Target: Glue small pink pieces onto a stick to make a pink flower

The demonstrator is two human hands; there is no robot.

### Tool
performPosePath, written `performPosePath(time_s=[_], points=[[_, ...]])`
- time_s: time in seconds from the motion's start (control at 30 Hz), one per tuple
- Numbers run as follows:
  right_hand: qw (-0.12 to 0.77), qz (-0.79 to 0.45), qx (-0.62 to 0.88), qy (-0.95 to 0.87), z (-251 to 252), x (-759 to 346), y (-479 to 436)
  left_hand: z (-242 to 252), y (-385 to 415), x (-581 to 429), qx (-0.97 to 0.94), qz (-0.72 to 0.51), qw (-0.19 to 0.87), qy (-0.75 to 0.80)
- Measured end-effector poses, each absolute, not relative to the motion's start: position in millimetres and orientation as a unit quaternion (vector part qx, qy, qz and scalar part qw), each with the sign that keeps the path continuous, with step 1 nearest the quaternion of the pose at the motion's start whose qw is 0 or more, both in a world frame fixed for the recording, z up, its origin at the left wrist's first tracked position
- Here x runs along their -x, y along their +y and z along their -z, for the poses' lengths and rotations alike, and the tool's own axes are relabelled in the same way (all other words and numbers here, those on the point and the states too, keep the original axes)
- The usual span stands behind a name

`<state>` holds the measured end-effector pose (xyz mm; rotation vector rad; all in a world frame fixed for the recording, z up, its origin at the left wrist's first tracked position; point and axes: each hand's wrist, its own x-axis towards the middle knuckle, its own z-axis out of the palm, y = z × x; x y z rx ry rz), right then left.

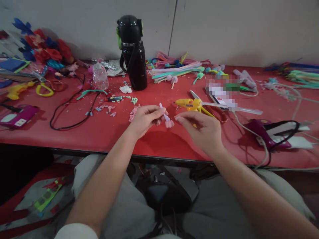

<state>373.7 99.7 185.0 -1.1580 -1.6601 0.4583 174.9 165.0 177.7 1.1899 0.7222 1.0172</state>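
My left hand (149, 120) is closed, pinching a small lilac craft piece (167, 119) with a pale stem on top and a pinkish ruffled end below. Just to its right, my right hand (203, 127) has thumb and forefinger drawn together; whatever lies between them is too small to name. Behind the right hand lies a yellow glue gun (187, 103), its nozzle pointing left. Scissors (216, 112) rest beside it, partly covered. Pink foam-like bits (134, 112) are heaped next to my left hand, partly hidden by it.
A black bottle (134, 53) stands at the back. Bundled pipe cleaners (176, 71) lie right of it. Purple power strips (269, 132) sit on both sides, with loose cables. A clear plastic bottle (100, 77) and another yellow glue gun (18, 90) are at left on the red table (119, 136).
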Motion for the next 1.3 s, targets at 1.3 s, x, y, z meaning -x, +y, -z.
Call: performPosePath(time_s=[1.3], points=[[0.496,-0.045,0.372,-0.784,-181.9,-372.1,99.0,-179.2,165.6,-175.4,-0.526,-0.451,0.649,0.314]])
